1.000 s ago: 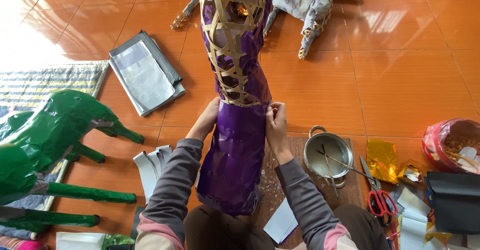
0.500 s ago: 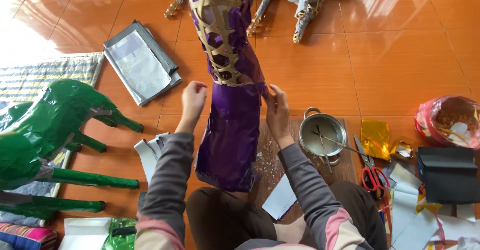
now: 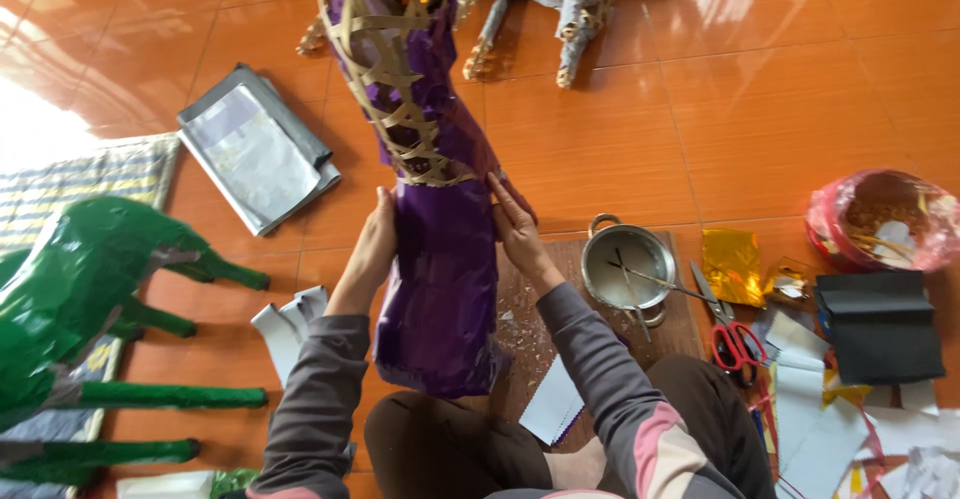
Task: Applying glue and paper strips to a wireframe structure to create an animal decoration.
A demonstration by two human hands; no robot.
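- Left hand [image 3: 372, 244] lies flat, fingers spread, against the left side of the purple paper-covered bamboo frame [image 3: 440, 269], which stands on the tiled floor [image 3: 780, 99] before the person.
- Right hand [image 3: 515, 229] presses flat on its right side.
- Lower part looks fully wrapped; the upper bamboo lattice [image 3: 390, 79] is bare.
- A glue pot [image 3: 628, 269] and red-handled scissors [image 3: 735, 339] lie near.

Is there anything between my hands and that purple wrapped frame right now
Nothing visible. The left hand lies flat against one side of the purple paper-covered frame and the right hand against the other, both directly on the purple paper. The pot and scissors sit apart, to the right.
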